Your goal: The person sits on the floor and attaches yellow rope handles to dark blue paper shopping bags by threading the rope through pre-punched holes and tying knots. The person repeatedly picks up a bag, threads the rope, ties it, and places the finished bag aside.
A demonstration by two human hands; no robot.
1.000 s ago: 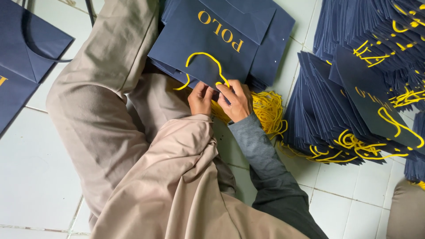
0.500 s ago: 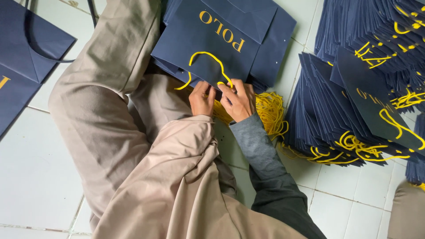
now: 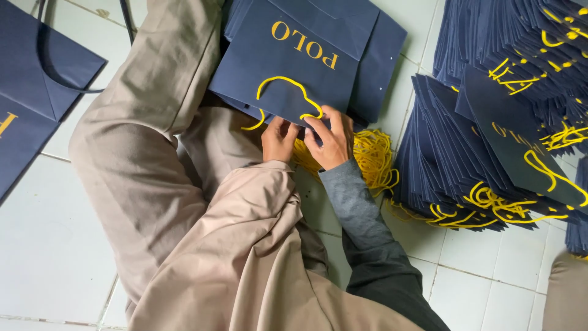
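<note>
A flat navy paper bag (image 3: 294, 67) with gold lettering lies on top of other flat bags, partly across my lap. A yellow cord handle (image 3: 282, 83) loops over its near face. My left hand (image 3: 278, 140) grips the bag's near edge, close to a loose end of the cord. My right hand (image 3: 332, 142), in a grey sleeve, pinches the other end of the cord at that same edge. The fingertips hide where the cord meets the paper.
A bundle of loose yellow cords (image 3: 370, 159) lies on the tiled floor (image 3: 49, 245) beside my right wrist. Stacks of navy bags with yellow handles (image 3: 490, 153) stand at the right. Another navy bag with a dark cord (image 3: 37, 98) lies far left. My beige-trousered leg (image 3: 147, 135) stretches leftward.
Almost nothing differs. Both hands stay at the bag's near edge, and the fingers of my right hand have shifted slightly on the cord.
</note>
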